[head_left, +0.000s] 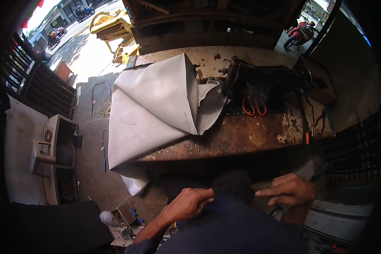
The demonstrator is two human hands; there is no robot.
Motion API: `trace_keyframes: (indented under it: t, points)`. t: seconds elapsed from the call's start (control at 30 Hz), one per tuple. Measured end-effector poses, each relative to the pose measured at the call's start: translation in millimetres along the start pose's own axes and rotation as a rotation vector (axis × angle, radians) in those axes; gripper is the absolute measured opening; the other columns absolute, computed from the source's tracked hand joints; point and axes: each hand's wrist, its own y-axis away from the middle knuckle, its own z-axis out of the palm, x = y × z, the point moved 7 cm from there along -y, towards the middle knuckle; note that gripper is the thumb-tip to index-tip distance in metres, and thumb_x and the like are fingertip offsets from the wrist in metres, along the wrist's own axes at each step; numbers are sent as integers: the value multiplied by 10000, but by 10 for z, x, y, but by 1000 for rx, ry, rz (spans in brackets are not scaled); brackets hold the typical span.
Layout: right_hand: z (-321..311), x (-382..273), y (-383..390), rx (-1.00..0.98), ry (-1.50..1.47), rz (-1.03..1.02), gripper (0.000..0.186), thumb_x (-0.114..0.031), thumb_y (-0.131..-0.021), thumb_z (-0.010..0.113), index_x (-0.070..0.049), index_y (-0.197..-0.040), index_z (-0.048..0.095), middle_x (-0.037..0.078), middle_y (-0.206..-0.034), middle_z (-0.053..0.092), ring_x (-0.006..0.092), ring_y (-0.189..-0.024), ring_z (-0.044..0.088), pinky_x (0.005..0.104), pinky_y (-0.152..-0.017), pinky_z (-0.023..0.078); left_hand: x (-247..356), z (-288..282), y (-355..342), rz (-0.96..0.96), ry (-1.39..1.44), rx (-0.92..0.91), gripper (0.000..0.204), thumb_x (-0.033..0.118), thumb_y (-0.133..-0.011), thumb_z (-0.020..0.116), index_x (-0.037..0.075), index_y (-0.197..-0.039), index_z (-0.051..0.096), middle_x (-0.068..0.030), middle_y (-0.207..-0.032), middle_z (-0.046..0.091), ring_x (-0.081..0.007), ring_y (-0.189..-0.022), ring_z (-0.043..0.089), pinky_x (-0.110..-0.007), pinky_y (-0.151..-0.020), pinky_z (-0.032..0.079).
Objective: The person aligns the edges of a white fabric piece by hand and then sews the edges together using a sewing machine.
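1. Head view: the pale sheet (150,106) lay folded across the left of the bench (241,137), partly hanging off its edge.
2. Nearer the body, the left hand (189,204) had a narrow grip, the right hand (291,189) a loosely curled one; I couldn't tell whether either held anything.
3. A black sewing machine (262,76) stood in the way rightward, red-handled scissors (249,114) beside it.
4. Beyond stood a red motorbike (301,34).

Left hand (191,202) with fingers curled before the dark shirt (237,226), right hand (293,190) well apart with fingers bent, pale sheet (150,106) folded on the worn tabletop (241,137) and overhanging its left end, red-handled scissors (264,111) beside the black sewing machine (266,76).
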Motion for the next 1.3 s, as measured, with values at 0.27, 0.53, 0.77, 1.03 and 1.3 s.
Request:
trace_keyframes:
  t: [0.27,0.53,0.77,1.03,1.3]
  points:
    - [-565,985,-1453,665,314,-81,439,-53,-871,726,-57,-1309,693,150,-1313,671,339,-1222,645,418,-1053,521,280,-800,-632,225,-836,814,418,136,-856,714,158,-1273,705,-79,-1258,673,-279,-1359,546,-558,-1169,354]
    - [-380,1612,-2150,482,618,-222,357,-74,-778,710,-92,-1133,750,67,-1208,686,300,-1149,606,441,-1004,516,-615,-586,-1030,219,-1020,436,162,143,-872,666,100,-1000,756,-50,-977,638,-232,-1058,587,-428,-1000,406]
    - [-278,1551,-2058,576,664,-251,359,-63,-761,724,-102,-1114,777,78,-1087,721,312,-1067,648,428,-963,538,-795,-532,-960,257,-864,673,243,135,-790,687,82,-1025,718,-64,-925,577,-274,-948,568,-425,-842,432]
    - [-265,1533,-2021,633,647,-339,254,-44,-746,740,-101,-985,805,69,-1012,723,295,-1039,652,401,-893,565,-773,-538,-966,269,-850,698,308,126,-726,721,88,-1031,690,-74,-896,543,-287,-917,559,-426,-812,433]
    - [-391,1574,-2045,537,639,-162,302,-24,-765,699,-64,-1052,782,95,-1058,690,305,-1014,648,405,-902,562,-795,-522,-993,230,-856,680,282,122,-763,694,95,-1043,674,-77,-921,545,-287,-973,559,-427,-841,433]
